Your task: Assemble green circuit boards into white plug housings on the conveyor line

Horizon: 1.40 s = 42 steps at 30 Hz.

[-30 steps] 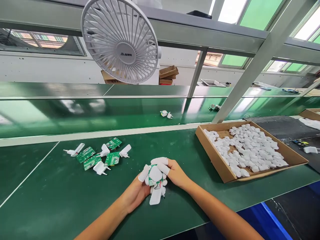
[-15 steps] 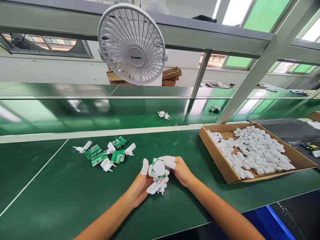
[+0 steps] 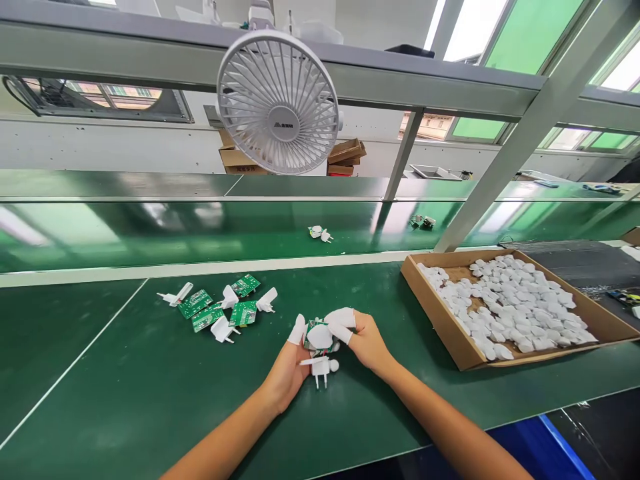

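My left hand grips a green circuit board from the left, its thumb raised at the board's edge. A white round pad lies over the board's face. My right hand pinches at the right edge of the pad; the exact contact is hidden by the fingers. Below the board hangs a white two-pin plug piece, its pins pointing down. White finger covers sit on fingers of both hands. To the left lie several circuit boards with white plug pieces beside them.
At right, a shallow cardboard box holds many white pads. A white fan hangs from the shelf beam above. One plug assembly lies on the green surface behind the pale strip. A slanted metal post stands behind the box.
The plug piece below the board has turned so that its pins point straight down. My right fingers have shifted slightly at the pad's edge. The whole view has moved a little.
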Motion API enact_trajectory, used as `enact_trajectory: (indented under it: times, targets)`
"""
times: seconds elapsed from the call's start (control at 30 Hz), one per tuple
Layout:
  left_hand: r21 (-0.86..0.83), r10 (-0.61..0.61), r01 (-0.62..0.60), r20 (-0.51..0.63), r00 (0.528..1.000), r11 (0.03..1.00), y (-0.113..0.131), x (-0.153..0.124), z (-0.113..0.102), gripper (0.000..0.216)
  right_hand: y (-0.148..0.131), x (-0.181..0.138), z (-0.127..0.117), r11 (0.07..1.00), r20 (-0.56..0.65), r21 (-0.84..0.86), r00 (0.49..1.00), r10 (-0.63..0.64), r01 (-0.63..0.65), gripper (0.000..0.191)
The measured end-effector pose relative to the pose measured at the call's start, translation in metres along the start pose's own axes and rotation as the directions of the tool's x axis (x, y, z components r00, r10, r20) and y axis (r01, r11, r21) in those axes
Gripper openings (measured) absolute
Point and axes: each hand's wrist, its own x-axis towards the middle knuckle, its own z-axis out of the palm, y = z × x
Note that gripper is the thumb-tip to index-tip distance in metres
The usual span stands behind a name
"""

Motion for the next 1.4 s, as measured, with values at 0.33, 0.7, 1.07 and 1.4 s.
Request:
enact_trajectory:
  times: [0.33,0.7,1.07,1.4]
  targets:
    - [-0.125,-0.02,0.011,-0.076,0.997,0.992,0.012,0.009,-0.014,0.052,0.003,0.084,-0.026,0.98,-0.192,0.113,0.964,0.185,-0.165,0.023]
    - [0.028,0.051,-0.053,0.042,0.998,0.998,0.004,0.008,-0.011,0.046,0.037,0.208,-0.056,0.884,-0.49,0.444,0.786,0.378,-0.148,0.029]
    - [0.12,0.01,-0.019,0.074,0.997,0.993,0.002,0.01,-0.015,0.048,0.06,0.191,-0.066,0.831,-0.358,0.469,0.796,0.489,-0.3,0.027]
    - [0.389,0.04,-0.053,0.042,0.998,0.92,0.001,0.01,-0.011,0.041,0.066,0.201,-0.046,0.914,-0.456,0.403,0.856,0.242,-0.044,0.027]
